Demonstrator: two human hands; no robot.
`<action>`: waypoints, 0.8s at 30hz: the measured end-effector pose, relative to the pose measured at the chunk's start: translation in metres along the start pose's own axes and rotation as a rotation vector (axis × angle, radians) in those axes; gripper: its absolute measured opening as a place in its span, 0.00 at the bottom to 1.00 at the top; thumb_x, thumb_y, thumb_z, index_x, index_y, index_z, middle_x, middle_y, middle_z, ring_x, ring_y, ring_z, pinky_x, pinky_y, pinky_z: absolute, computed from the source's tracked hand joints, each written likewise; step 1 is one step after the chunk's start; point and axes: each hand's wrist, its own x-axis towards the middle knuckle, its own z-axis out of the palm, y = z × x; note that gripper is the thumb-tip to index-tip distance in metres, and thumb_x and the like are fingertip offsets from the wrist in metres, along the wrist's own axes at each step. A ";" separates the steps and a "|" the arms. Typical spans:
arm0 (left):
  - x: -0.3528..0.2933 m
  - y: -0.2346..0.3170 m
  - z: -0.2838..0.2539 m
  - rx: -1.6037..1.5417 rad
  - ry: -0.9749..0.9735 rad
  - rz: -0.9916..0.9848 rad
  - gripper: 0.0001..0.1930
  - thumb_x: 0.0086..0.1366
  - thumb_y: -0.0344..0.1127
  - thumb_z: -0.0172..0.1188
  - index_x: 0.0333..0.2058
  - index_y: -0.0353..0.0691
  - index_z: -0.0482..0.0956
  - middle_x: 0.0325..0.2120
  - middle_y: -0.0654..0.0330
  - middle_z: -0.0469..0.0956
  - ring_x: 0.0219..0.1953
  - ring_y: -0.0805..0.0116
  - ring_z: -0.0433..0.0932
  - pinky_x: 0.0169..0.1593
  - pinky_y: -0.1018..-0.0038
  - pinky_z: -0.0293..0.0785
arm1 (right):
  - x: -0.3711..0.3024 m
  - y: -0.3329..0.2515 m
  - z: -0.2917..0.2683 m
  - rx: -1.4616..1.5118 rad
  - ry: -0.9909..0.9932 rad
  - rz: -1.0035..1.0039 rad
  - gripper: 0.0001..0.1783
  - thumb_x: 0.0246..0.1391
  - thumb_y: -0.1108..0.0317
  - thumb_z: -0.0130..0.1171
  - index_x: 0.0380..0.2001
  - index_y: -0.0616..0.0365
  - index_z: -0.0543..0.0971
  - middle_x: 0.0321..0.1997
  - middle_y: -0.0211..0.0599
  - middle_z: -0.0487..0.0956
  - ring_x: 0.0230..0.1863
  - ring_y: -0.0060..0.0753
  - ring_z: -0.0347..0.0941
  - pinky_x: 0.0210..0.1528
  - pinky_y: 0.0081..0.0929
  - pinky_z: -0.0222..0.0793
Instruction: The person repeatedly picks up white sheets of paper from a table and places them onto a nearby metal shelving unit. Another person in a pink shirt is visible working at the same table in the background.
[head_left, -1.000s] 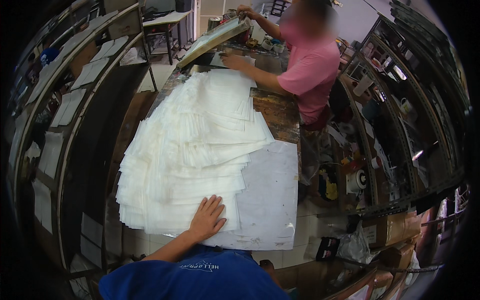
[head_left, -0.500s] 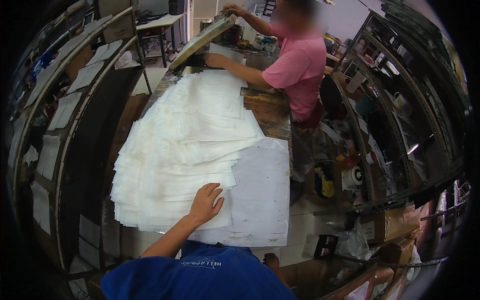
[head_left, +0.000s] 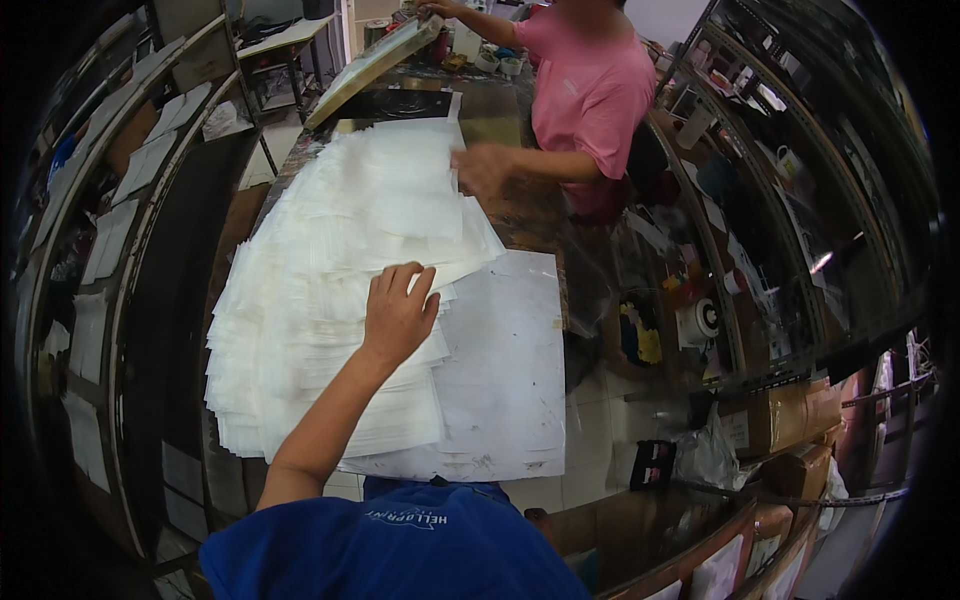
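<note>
A wide spread of overlapping thin white sheets (head_left: 300,330) covers much of the long table. My left hand (head_left: 398,315) is over the middle of the sheets, fingers loosely bent and apart, with nothing visible in it. Whether the fingertips touch the top sheet I cannot tell. Only a dark bit of my right hand (head_left: 538,522) shows beside my right hip; its fingers are hidden. Across the table, a co-worker in a pink shirt (head_left: 590,95) tilts up a flat frame (head_left: 385,62) with one hand. The co-worker's other hand (head_left: 487,170), blurred, is beside the far sheets' right edge.
A pale grey board (head_left: 505,370) lies under the near right part of the sheets. Racks (head_left: 150,230) with papers line the left; metal shelving (head_left: 790,200) with assorted items stands right. Cardboard boxes (head_left: 790,420) and a clear plastic bag (head_left: 710,455) are at lower right.
My left hand has moved forward from the near sheets to the middle. The co-worker's free hand has come from below the raised frame toward the sheets' right edge. The view has shifted slightly.
</note>
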 end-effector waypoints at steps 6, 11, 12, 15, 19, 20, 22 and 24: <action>-0.011 -0.034 0.061 0.273 -0.403 0.096 0.12 0.52 0.32 0.61 0.37 0.40 0.75 0.34 0.57 0.72 0.38 0.60 0.70 0.39 0.63 0.65 | 0.010 0.018 0.005 0.170 0.009 0.043 0.19 0.54 0.61 0.53 0.39 0.68 0.77 0.29 0.48 0.81 0.28 0.37 0.79 0.33 0.33 0.74; -0.036 -0.050 0.092 0.300 -0.621 0.232 0.05 0.54 0.31 0.55 0.30 0.43 0.78 0.31 0.60 0.73 0.37 0.62 0.72 0.40 0.63 0.65 | 0.012 0.043 0.018 0.307 0.037 0.060 0.17 0.56 0.61 0.54 0.37 0.68 0.77 0.29 0.47 0.81 0.29 0.35 0.79 0.33 0.31 0.74; -0.031 -0.046 0.094 0.286 -0.614 0.250 0.05 0.55 0.31 0.54 0.29 0.43 0.78 0.31 0.60 0.74 0.38 0.62 0.72 0.42 0.63 0.65 | 0.011 0.048 0.019 0.351 0.063 0.044 0.17 0.57 0.61 0.53 0.37 0.68 0.77 0.28 0.45 0.80 0.28 0.33 0.78 0.33 0.31 0.74; -0.016 -0.022 0.092 0.210 -0.620 0.277 0.05 0.55 0.31 0.53 0.25 0.43 0.78 0.29 0.58 0.75 0.37 0.62 0.74 0.43 0.62 0.66 | -0.003 0.017 0.011 0.531 0.245 -0.035 0.16 0.59 0.61 0.52 0.36 0.67 0.76 0.24 0.37 0.76 0.25 0.27 0.72 0.29 0.27 0.69; -0.032 0.053 0.081 -0.063 -0.599 0.458 0.06 0.56 0.32 0.56 0.21 0.42 0.74 0.20 0.55 0.73 0.22 0.55 0.74 0.30 0.59 0.64 | -0.049 -0.122 -0.067 0.695 0.520 -0.308 0.14 0.60 0.67 0.51 0.48 0.60 0.73 0.29 0.25 0.71 0.29 0.19 0.65 0.30 0.20 0.65; -0.038 0.077 0.071 -0.154 -0.603 0.480 0.06 0.57 0.32 0.59 0.22 0.41 0.74 0.20 0.56 0.72 0.22 0.55 0.73 0.29 0.60 0.64 | -0.060 -0.156 -0.083 0.627 0.470 -0.414 0.20 0.60 0.67 0.52 0.56 0.57 0.70 0.34 0.30 0.74 0.33 0.21 0.69 0.36 0.22 0.69; -0.049 0.129 0.054 -0.358 -0.634 0.481 0.05 0.57 0.31 0.59 0.25 0.38 0.76 0.20 0.54 0.72 0.22 0.53 0.72 0.28 0.60 0.65 | -0.075 -0.210 -0.108 0.707 0.266 -0.733 0.27 0.61 0.65 0.53 0.63 0.52 0.63 0.46 0.40 0.75 0.41 0.28 0.73 0.43 0.30 0.71; -0.065 0.162 0.049 -0.524 -0.687 0.525 0.02 0.57 0.28 0.59 0.27 0.37 0.77 0.20 0.53 0.72 0.22 0.52 0.72 0.28 0.60 0.65 | -0.103 -0.250 -0.133 0.534 0.138 -0.692 0.25 0.60 0.63 0.53 0.60 0.53 0.67 0.45 0.46 0.76 0.42 0.38 0.75 0.44 0.33 0.71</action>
